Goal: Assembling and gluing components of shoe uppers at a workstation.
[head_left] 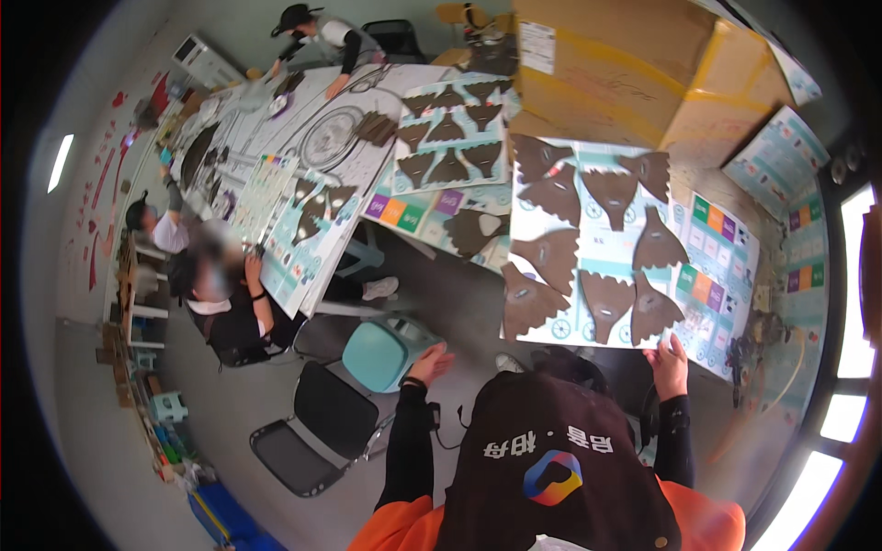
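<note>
My right hand (669, 367) grips the near right corner of a large white-and-teal printed board (591, 257), thumb at its edge. Dark brown fabric pieces (607, 301) with scalloped edges lie spread over this board in rows, some bearing a small pale mark. My left hand (430, 365) is off the board to the left, fingers stretched out and holding nothing. Beneath and beside that hand stands a light teal stool (377, 354). I wear a dark apron (551, 459) over orange sleeves with black cuffs.
A second board (450, 133) with brown pieces lies beyond, near a big cardboard box (606, 69). Black folding chairs (333, 413) stand at left. One person (225, 303) sits at the left table; another (331, 46) leans over its far end. More printed sheets (721, 285) lie right.
</note>
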Tool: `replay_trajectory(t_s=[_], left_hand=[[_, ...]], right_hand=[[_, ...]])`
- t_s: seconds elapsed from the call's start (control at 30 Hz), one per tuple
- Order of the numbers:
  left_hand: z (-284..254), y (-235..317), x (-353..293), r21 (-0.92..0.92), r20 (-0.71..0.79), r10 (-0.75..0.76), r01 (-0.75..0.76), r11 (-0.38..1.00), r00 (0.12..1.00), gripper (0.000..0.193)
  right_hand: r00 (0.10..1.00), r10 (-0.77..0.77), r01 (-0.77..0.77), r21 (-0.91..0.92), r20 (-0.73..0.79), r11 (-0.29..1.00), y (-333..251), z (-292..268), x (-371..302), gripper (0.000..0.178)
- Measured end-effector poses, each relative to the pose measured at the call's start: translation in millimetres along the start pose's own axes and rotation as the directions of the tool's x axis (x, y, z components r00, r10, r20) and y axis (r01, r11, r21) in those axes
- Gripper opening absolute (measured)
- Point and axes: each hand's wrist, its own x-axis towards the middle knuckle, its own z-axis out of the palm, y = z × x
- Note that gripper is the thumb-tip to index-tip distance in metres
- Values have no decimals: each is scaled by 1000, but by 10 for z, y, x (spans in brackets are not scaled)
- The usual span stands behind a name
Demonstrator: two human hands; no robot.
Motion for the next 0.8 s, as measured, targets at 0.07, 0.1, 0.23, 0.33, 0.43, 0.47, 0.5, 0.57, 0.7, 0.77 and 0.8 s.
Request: replay_trajectory(t_s=[0.07,0.1,0.23,0.33,0.43,0.47,0.5,0.57,0.7,0.77,0.8], left_hand=[[-696,-441,-196,-114,-106,-34,22,993,994,51],[-943,-631,-327,-199,-185,-77,40,979,980,50],[-1473,-1298,-855,-381,-368,-163,11,924,916,45],[-1506,-1720,-1203,-533,-385,-269,25,846,883,48],[-1362,-2184,-1438,-628,-426,-352,7,778,834,52],[-1285,-2199,-1409,-647,-415,-373,19,763,830,53],[-1240,-2295,-1398,-653,-405,-363,13,758,839,53],[-1312,-2802,-1402,-781,-239,-449,104,615,861,50],[-987,-2601,-1198,-730,-386,-396,-14,683,833,42],[-1029,-2252,-996,-754,-387,-363,-64,653,848,41],[-1062,-2031,-888,-766,-393,-349,-93,636,851,41]], right_hand=[[997,15,-10,-51,81,999,74,613,123,38],[993,26,-18,-72,114,997,136,882,171,43],[956,52,-25,-97,290,995,315,2043,361,45],[919,65,-52,-45,389,998,398,2920,473,49],[885,97,-95,-29,455,995,492,3885,634,43],[869,75,-82,-8,490,997,503,4160,796,40],[846,60,-77,11,530,997,537,4472,970,38],[770,44,-62,5,637,998,663,5311,1143,36],[746,4,-95,100,666,990,881,6717,1773,31],[750,-45,-66,143,660,987,967,7431,2133,29],[756,-52,-59,147,653,987,1007,7802,2257,27]])
